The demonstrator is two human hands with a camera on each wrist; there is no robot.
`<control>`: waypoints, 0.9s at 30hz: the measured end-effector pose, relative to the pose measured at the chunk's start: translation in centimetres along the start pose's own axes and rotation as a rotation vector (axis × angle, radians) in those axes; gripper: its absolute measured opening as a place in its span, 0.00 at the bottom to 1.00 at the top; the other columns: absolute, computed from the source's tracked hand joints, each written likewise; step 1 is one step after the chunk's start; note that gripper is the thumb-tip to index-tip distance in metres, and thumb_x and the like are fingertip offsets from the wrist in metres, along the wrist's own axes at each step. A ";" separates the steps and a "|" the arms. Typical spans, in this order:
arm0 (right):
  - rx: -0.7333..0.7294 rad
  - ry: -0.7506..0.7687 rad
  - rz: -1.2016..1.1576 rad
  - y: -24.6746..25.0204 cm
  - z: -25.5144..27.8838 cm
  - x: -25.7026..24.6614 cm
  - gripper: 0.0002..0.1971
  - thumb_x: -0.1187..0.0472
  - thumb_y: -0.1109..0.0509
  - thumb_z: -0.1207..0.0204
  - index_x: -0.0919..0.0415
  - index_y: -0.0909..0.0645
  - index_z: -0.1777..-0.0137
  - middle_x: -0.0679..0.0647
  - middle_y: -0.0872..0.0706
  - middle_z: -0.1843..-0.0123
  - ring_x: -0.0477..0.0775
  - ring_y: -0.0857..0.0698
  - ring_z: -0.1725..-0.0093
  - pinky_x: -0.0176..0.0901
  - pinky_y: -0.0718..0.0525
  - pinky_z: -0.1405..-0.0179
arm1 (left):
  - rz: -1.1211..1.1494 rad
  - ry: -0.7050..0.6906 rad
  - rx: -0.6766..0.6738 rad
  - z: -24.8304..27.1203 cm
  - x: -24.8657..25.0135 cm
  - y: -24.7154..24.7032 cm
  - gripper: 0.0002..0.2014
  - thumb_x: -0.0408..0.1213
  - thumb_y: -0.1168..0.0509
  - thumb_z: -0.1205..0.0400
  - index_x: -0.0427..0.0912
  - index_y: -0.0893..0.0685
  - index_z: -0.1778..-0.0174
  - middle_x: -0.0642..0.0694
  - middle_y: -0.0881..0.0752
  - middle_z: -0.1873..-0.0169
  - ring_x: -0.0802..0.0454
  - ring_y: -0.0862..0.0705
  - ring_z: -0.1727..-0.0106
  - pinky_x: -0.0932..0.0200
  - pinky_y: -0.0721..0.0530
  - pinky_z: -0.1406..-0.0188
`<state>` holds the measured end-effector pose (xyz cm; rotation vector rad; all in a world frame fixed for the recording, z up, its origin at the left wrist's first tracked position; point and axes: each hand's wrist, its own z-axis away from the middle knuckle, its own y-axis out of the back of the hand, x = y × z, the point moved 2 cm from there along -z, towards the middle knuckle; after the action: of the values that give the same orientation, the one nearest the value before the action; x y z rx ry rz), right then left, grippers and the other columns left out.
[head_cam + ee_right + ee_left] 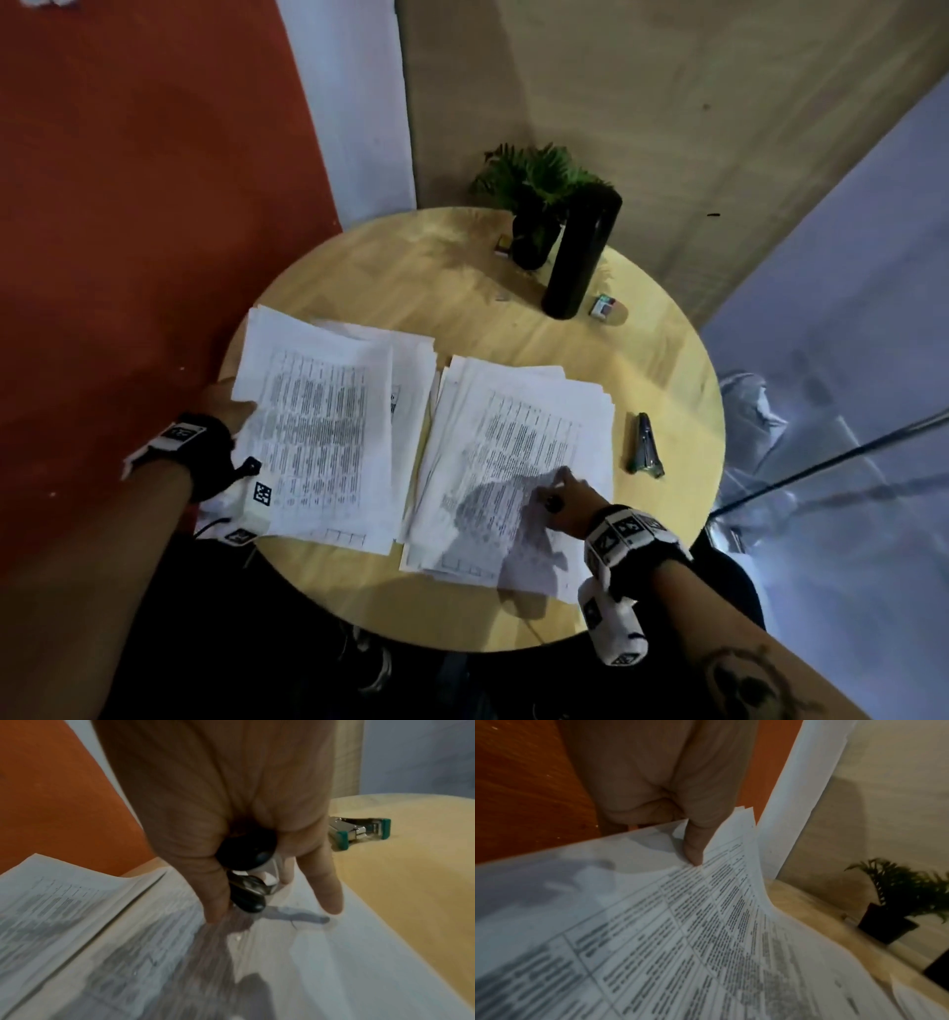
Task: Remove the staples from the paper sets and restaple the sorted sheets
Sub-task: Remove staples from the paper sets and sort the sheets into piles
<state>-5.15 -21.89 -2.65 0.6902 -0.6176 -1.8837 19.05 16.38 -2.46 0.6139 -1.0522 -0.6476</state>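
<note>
Two piles of printed paper sets lie side by side on the round wooden table (411, 267). My left hand (231, 411) grips the left pile (328, 437) at its left edge, thumb (693, 845) on the top sheet (654, 943) and the edge lifted. My right hand (565, 493) holds a black staple remover (246, 874) in its curled fingers. Its thumb and index finger (329, 894) touch the near part of the right pile (513, 426). A green and metal stapler (644, 447) lies on the table to the right of that pile.
At the table's far side stand a potted plant (534, 205) and a tall black bottle (580, 257), with a small staple box (602, 307) beside it. An orange wall is on the left, a pale wall behind. Bare tabletop shows beyond the piles.
</note>
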 end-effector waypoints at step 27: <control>-0.033 -0.006 0.081 0.3 -1.1 0.7 0.17 0.65 0.45 0.20 0.60 0.23 0.34 0.66 0.37 0.30 0.68 0.28 0.35 0.52 0.21 0.45 | -0.144 -0.057 -0.412 10.5 15.2 -22.3 0.39 0.56 0.25 0.30 0.33 0.27 0.31 0.35 0.22 0.31 0.38 0.20 0.35 0.51 0.21 0.41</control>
<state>-4.43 -22.73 -3.31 0.6289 -0.6084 -1.8178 10.62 -11.06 -5.98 0.3140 -0.8964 -0.9819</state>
